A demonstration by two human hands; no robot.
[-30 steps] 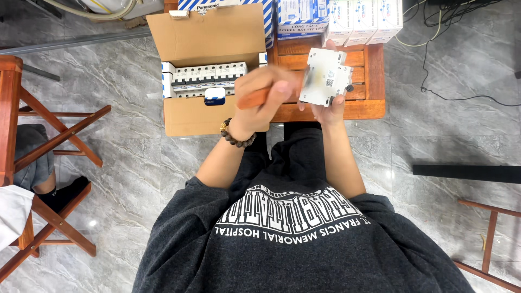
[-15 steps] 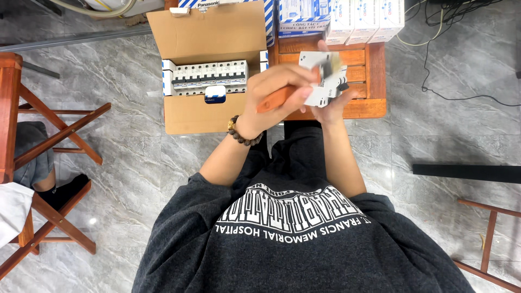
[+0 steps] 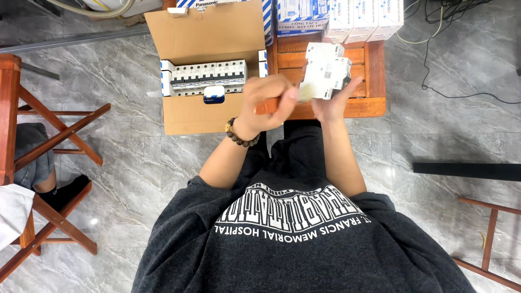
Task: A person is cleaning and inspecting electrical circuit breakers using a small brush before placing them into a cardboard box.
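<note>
My right hand (image 3: 334, 102) holds a white circuit breaker (image 3: 325, 69) upright from below, over the front of a low wooden table (image 3: 375, 70). My left hand (image 3: 265, 100), with a bead bracelet at the wrist, grips an orange-handled screwdriver (image 3: 267, 107). The tool's tip points right and meets the breaker's lower left side, where it is blurred. Both hands are raised above my lap.
An open cardboard box (image 3: 201, 116) holding a row of white breakers (image 3: 206, 76) stands left of the table. Several small white-and-blue boxes (image 3: 363, 16) are stacked at the back. A wooden folding chair (image 3: 54, 130) and another person's foot (image 3: 59, 192) are at left; a black cable (image 3: 450, 93) lies at right.
My left hand pushed the screwdriver right onto the breaker, then drew back a little to the left and down. The breaker tilted half a second ago and stands upright again.
</note>
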